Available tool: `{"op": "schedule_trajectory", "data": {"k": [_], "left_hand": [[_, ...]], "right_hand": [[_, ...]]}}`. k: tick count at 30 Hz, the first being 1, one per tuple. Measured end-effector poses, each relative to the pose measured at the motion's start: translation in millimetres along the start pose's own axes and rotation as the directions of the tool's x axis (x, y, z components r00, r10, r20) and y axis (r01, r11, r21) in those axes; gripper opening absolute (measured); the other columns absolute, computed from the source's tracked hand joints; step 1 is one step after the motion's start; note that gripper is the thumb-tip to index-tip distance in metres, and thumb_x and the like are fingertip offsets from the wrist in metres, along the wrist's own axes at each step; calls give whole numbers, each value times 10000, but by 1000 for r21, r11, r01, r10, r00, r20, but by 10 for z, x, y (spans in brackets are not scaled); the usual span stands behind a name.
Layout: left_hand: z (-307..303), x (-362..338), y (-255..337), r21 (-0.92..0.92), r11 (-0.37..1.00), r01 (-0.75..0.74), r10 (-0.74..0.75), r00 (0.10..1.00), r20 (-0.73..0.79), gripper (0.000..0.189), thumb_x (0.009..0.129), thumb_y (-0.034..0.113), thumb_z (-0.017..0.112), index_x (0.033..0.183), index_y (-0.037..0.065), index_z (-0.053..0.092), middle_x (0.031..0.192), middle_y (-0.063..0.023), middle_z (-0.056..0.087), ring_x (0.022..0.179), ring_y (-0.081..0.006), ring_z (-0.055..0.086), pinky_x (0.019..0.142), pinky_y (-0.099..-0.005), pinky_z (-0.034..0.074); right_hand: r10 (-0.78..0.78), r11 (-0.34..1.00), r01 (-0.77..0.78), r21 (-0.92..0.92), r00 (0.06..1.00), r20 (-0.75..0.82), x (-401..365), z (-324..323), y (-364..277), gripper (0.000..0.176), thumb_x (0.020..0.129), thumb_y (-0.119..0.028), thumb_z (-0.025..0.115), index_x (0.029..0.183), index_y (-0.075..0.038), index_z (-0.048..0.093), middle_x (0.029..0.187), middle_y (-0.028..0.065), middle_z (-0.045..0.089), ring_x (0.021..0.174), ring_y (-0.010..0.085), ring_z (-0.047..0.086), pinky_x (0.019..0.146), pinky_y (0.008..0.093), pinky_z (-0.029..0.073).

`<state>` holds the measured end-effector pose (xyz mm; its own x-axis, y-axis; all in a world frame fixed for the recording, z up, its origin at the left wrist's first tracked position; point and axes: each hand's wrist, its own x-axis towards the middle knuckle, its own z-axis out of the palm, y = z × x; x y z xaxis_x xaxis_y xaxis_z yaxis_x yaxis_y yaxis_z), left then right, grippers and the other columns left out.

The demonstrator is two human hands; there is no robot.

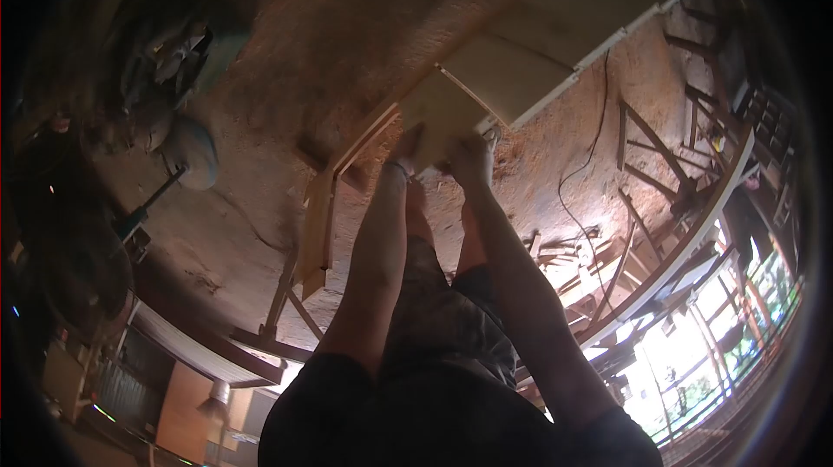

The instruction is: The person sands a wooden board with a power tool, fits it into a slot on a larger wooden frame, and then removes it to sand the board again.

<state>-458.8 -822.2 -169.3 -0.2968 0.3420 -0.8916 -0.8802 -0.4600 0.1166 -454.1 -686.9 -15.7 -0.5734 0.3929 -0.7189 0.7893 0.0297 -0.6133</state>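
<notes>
Bent-over view, arms reaching to the ground. My left hand point(401, 152) and right hand point(473, 160) are both clenched on the near edge of a small board point(441, 111), one at each corner; finger detail is too dim to read. The small board lies on the dirt floor point(304, 50), its far edge touching a long pale panel point(529, 63). A curved plank point(318, 222) lies just left of my arm. A cable point(583, 167) and wooden frames point(655, 154) crowd the right; the floor beyond lies bare.
</notes>
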Motion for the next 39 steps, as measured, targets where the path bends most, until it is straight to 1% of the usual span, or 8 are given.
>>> {"op": "schedule_trajectory", "data": {"k": [7, 10, 15, 19, 25, 30, 36, 39], "left_hand": [[-655, 363, 412, 297, 931, -212, 176, 974, 143, 430, 1070, 309, 551, 1398, 33, 583, 1294, -64, 658, 1143, -158, 620, 991, -328, 493], [271, -510, 780, 600, 782, -169, 242, 969, -42, 483, 1019, 370, 614, 1388, 58, 600, 1308, -106, 646, 1169, -180, 611, 993, -341, 479], [1575, -1139, 1168, 928, 117, -353, -120, 923, 366, 584, 952, 479, 658, 1373, 76, 618, 1272, -124, 685, 1160, -220, 636, 992, -346, 460], [1524, -575, 1185, 916, -332, -225, -1, 971, 238, 421, 841, 383, 680, 976, -12, 729, 871, -159, 741, 878, -207, 722, 755, -374, 531], [1598, -745, 892, 860, -365, -357, 170, 883, 438, 453, 792, 371, 661, 712, -74, 644, 669, -220, 688, 668, -321, 722, 614, -457, 512], [1583, -617, 567, 760, -634, -143, 229, 904, 360, 431, 806, 358, 595, 870, -51, 714, 778, -298, 681, 817, -458, 706, 684, -518, 575], [1345, -531, 174, 836, -334, -436, 185, 839, 512, 441, 897, 338, 608, 1042, -76, 662, 850, -245, 720, 813, -389, 726, 688, -499, 539], [1202, -786, 265, 678, -644, -355, 8, 883, 470, 451, 950, 343, 626, 1083, -88, 634, 857, -223, 713, 855, -355, 726, 742, -488, 554]], "right_hand": [[38, 990, -58, -125, 988, -152, 10, 236, -132, 341, 909, -301, 650, 1096, -22, 708, 893, 184, 748, 815, 321, 759, 699, 419, 619], [102, 981, -131, -143, 976, -190, -130, 177, -406, 340, 901, -330, 647, 1060, -39, 724, 938, 199, 749, 920, 360, 745, 791, 447, 603], [245, 959, -249, -134, 968, -45, -62, 262, -452, 312, 906, -314, 633, 1020, -41, 731, 1011, 199, 752, 986, 364, 730, 839, 460, 582], [124, 976, -112, -184, 991, 56, -36, 200, -408, 392, 939, -389, 641, 1091, -34, 708, 1004, 179, 757, 987, 356, 731, 841, 459, 582], [-48, 972, 27, 235, 995, 86, -537, -265, 335, 540, 908, -447, 735, 1303, -88, 651, 994, 160, 747, 921, 291, 734, 808, 415, 575], [317, 925, -270, 266, 936, -152, -1184, -1002, 1498, 500, 931, -341, 710, 1351, -77, 648, 1101, 153, 744, 854, 200, 724, 737, 334, 567], [462, 869, -293, 400, 770, -439, -2431, -1684, 3096, 423, 960, -288, 673, 1287, -23, 639, 938, 101, 739, 696, 174, 726, 554, 304, 544], [673, 689, -361, 628, 640, -371, -2947, -1645, 3516, 382, 962, -275, 675, 1259, -36, 657, 921, 99, 740, 693, 171, 718, 528, 311, 549]]}}
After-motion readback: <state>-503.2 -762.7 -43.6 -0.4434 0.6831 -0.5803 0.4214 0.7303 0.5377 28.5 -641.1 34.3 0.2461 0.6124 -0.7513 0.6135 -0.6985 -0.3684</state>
